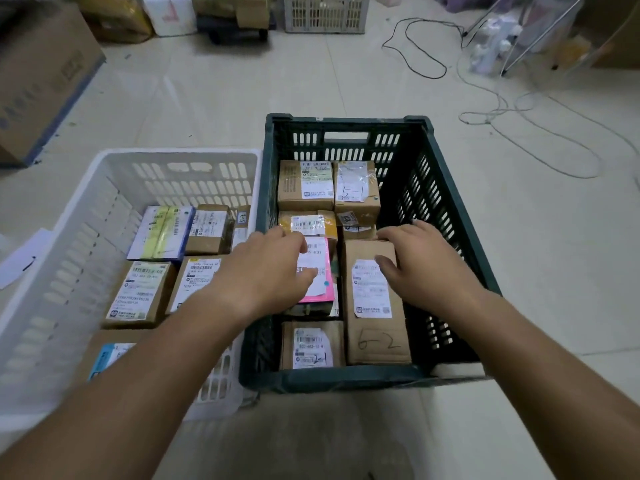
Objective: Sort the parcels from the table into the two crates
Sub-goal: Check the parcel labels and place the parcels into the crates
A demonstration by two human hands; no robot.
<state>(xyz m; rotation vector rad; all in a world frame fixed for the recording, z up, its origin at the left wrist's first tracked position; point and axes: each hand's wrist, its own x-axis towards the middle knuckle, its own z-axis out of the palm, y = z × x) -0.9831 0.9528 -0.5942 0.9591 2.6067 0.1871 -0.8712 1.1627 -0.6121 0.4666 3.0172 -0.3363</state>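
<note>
A dark green crate (450,216) on the floor holds several labelled cardboard parcels. Both my hands reach into it. My left hand (266,268) lies over a pink parcel (323,292) with a white label, fingers relaxed and touching its top. My right hand (419,261) rests with spread fingers on the far end of a long brown box marked "6-2" (375,327), thumb on its label. To the left stands a white crate (69,237) with several more parcels, among them a white and yellow one (161,232). No table is in view.
Pale tiled floor surrounds the crates. Loose cables (540,133) trail at the right. At the back stand a grey crate (325,12), a large cardboard box (41,74) at the left, and other packages. White paper (20,258) lies left of the white crate.
</note>
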